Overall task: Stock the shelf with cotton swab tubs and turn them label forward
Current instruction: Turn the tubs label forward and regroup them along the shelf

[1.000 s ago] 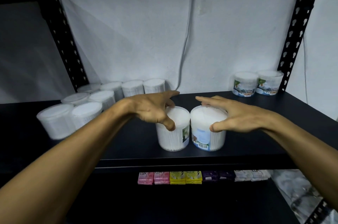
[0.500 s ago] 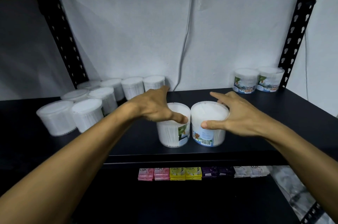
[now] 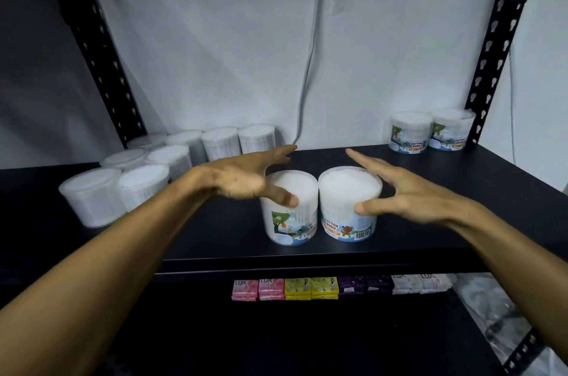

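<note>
Near the front edge of the black shelf (image 3: 430, 222), two cotton swab tubs stand upright and just beside each other, almost touching. The left hand (image 3: 242, 180) reaches over the left tub (image 3: 290, 216): its fingers (image 3: 278, 153) are straight and spread wide past the far side of the lid, while the thumb (image 3: 281, 196) lies against the tub's near upper wall. Whether the fingers touch the tub cannot be told. The right hand (image 3: 408, 194) mirrors it beside the right tub (image 3: 349, 206), fingers (image 3: 362, 159) stretched out and apart behind the rim, thumb tip (image 3: 362, 208) pressed on the clear wall above the label. Neither hand is curled round its tub. Both forearms come in low from the bottom corners, palms turned inward toward each other.

The left tub's label faces forward and a little right, showing a tree; the right tub's shows "COTTON BUDS", a bear and a barcode.

At the back right, two more labelled tubs (image 3: 430, 133) sit side by side against the white wall (image 3: 215, 37), labels forward. At the back left, a cluster of plain-looking tubs (image 3: 147, 166) shows no labels. A thin cable (image 3: 310, 68) runs down the wall. Perforated black uprights (image 3: 498, 37) frame the unit, and wrapped soap bars (image 3: 338, 286) line the shelf below.
</note>
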